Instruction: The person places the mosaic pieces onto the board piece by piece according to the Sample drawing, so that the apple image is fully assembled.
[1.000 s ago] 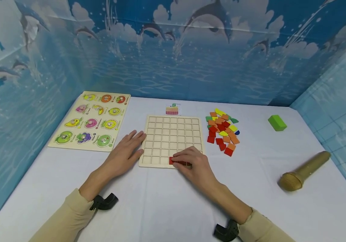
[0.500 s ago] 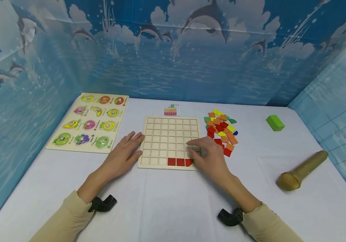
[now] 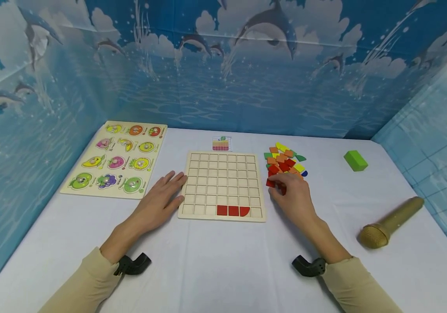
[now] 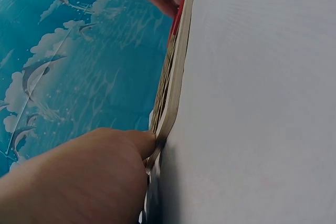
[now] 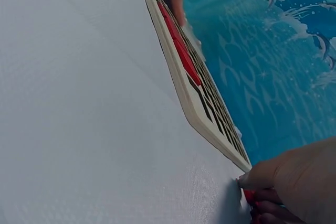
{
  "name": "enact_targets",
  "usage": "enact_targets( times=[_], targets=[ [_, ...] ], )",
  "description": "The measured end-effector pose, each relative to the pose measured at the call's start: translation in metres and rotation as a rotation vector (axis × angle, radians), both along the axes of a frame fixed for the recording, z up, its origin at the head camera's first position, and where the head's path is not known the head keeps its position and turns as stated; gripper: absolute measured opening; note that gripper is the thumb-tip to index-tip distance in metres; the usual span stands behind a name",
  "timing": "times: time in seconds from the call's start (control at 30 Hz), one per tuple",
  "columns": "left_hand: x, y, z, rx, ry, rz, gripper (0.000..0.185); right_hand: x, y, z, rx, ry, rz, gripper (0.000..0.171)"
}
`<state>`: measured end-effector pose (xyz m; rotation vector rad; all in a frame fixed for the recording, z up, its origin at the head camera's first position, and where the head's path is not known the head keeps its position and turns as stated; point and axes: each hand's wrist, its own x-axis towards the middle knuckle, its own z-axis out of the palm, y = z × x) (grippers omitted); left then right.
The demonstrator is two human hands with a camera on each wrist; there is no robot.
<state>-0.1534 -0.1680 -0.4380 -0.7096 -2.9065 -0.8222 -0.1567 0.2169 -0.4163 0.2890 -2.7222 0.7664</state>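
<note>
My left hand (image 3: 162,198) lies relaxed at the left edge of the wooden grid board (image 3: 207,182), its fingers and thumb against the rim. Close up in the left wrist view, the thumb touches the board's corner. In the board's front row sit two red square tiles (image 3: 227,211) and a red rounded tile (image 3: 244,211), side by side. Right of the board, my right hand (image 3: 295,198) is at the loose tile pile (image 3: 282,158), thumb and fingers curled about a red tile (image 3: 270,183). The hand hides the front of the pile.
A fruit puzzle board (image 3: 115,161) lies to the left. Behind the grid board is a small picture card (image 3: 221,143). To the right lie a green block (image 3: 355,160) and a gold microphone (image 3: 391,221). A dolphin-print curtain (image 3: 215,78) surrounds the table.
My right hand has left the board's front row, uncovering the red tiles there, and moved right to the loose pile. The left hand stays at the board's edge.
</note>
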Motion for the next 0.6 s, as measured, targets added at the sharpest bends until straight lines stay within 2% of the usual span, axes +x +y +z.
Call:
enact_targets(
  times=[0.27,0.6],
  targets=[
    [0.0002,0.0009,0.0008,-0.004,-0.003,-0.002,0.061,-0.0013,0.0015,0.0016,0.010,-0.059,-0.020,0.033],
    [-0.0003,0.0000,-0.0007,-0.002,0.000,-0.002,0.061,-0.0043,0.0049,0.0005,0.029,-0.062,0.033,0.035]
  ],
)
